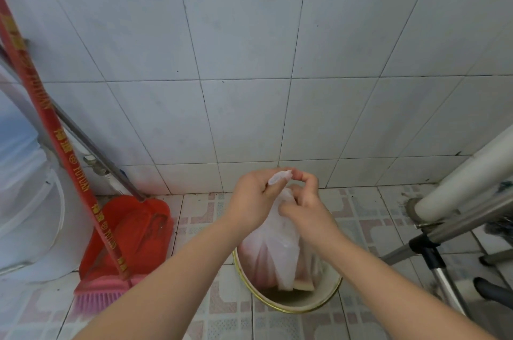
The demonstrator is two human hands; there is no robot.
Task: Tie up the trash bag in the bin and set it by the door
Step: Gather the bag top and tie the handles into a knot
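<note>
A thin white trash bag (280,253) with reddish contents sits in a small round bin with a gold rim (327,299) on the tiled floor. The bag's top is gathered and pulled upward above the bin. My left hand (251,201) grips the gathered neck, with a loop of plastic sticking out above its fingers. My right hand (305,201) pinches the same plastic from the right, fingers curled around the twisted top. The two hands touch each other over the bag.
A red dustpan (133,234) and a red-handled broom (55,128) with pink bristles lean against the tiled wall at left, beside a white appliance (25,201). Metal legs and a white pipe (455,187) stand at right. No door is in view.
</note>
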